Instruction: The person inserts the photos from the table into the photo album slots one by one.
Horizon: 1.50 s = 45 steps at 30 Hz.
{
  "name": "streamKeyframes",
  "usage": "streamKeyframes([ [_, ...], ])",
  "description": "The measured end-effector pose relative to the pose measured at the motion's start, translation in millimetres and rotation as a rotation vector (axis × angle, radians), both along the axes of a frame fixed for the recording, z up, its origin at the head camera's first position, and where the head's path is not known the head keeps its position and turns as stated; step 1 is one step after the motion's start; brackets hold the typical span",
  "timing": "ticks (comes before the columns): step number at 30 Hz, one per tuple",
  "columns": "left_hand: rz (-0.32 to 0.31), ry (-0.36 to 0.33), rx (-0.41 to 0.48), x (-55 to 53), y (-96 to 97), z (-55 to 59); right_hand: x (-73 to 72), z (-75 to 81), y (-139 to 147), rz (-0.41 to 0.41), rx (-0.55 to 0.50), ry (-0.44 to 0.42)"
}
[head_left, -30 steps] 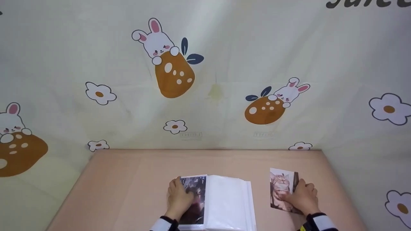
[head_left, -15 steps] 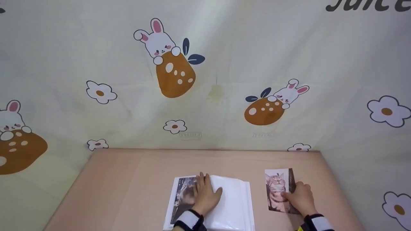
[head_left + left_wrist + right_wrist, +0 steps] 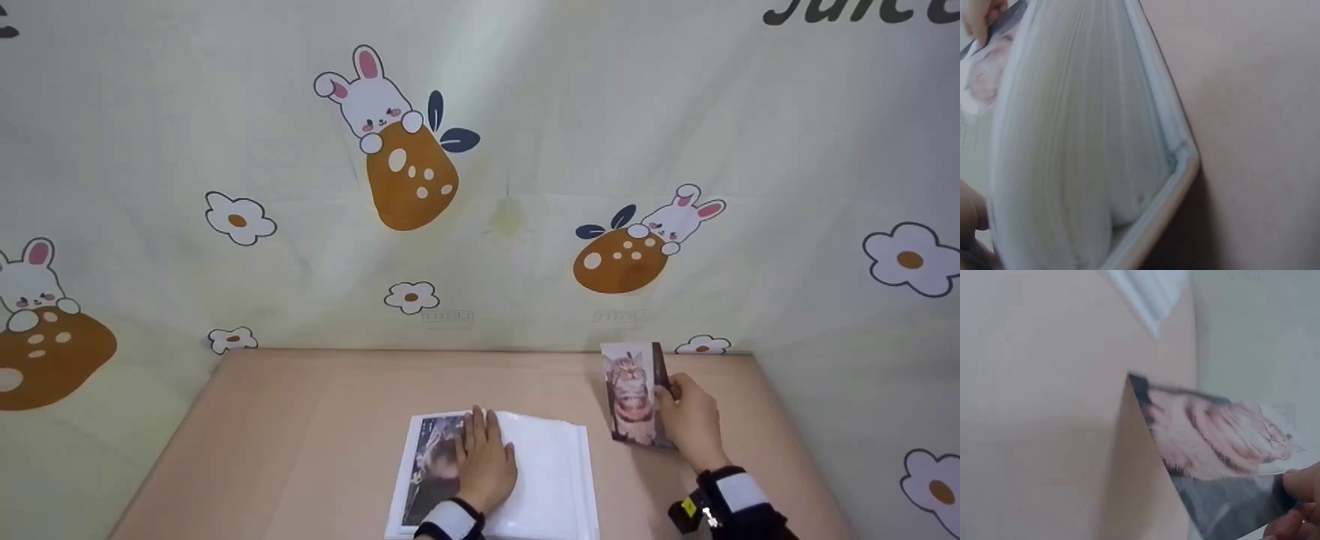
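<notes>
An open photo album (image 3: 551,480) lies near the table's front edge, its left page bearing a dark photo (image 3: 431,480) and its right page white. My left hand (image 3: 486,465) rests on the album around the fold, fingers straight, covering the photo's right side. In the left wrist view the album's page edges (image 3: 1067,135) fill the middle. My right hand (image 3: 691,416) pinches a cat photo (image 3: 631,390) by its right edge, holding it raised to the right of the album. The right wrist view shows the cat photo (image 3: 1213,439) tilted, with the thumb on its face.
A tan table (image 3: 300,420) spreads around the album. Behind it hangs a pale curtain (image 3: 525,262) printed with rabbits and flowers. A wrist strap with a small device (image 3: 694,510) sits on the right wrist.
My left hand has moved right from the left page's outer edge to the fold, flattening out. My right hand has lifted the cat photo up and leftward.
</notes>
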<state>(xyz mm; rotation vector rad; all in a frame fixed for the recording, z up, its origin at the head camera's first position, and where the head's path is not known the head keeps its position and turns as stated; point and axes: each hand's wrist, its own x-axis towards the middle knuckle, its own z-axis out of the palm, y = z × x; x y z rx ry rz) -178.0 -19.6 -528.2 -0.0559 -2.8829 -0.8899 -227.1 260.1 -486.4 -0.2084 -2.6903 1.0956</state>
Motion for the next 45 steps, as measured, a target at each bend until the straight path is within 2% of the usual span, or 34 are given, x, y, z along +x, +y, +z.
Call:
streamKeyframes([
  [4,-0.008,0.025,-0.001,-0.3,0.5,-1.4,-10.7,5.4,-17,-0.042,-0.056,0.097],
  [6,-0.013,0.025,0.011,-0.6,0.5,-1.5,-15.3,5.5,-26,-0.058,-0.102,0.120],
  [10,-0.010,0.007,0.033,-1.0,-0.1,-0.9,-24.1,0.7,-46,-0.044,-0.229,0.130],
  [14,0.006,-0.001,0.058,-1.4,-1.3,-1.6,-30.6,-10.4,-68,-0.007,-0.395,0.121],
  [19,0.012,-0.001,0.084,-1.3,-2.7,-3.1,-34.4,-25.0,-96,0.038,-0.609,0.058],
  [24,0.014,0.005,0.105,-1.8,-3.7,-1.3,-35.7,-32.5,-118,0.110,-0.788,-0.056],
  [28,0.009,0.000,0.113,-1.6,-4.3,0.5,-34.2,-35.5,-127,0.170,-0.799,-0.119],
  [36,0.010,-0.015,0.125,-1.6,-4.4,0.9,-34.0,-39.2,-124,0.280,-0.774,-0.163],
  [41,0.011,0.018,0.127,-1.1,-4.1,-1.0,-35.6,-44.3,-122,0.299,-0.711,-0.158],
  [45,0.021,0.020,0.135,-1.2,-1.2,-0.6,-34.4,-47.4,-125,0.350,-0.644,-0.157],
])
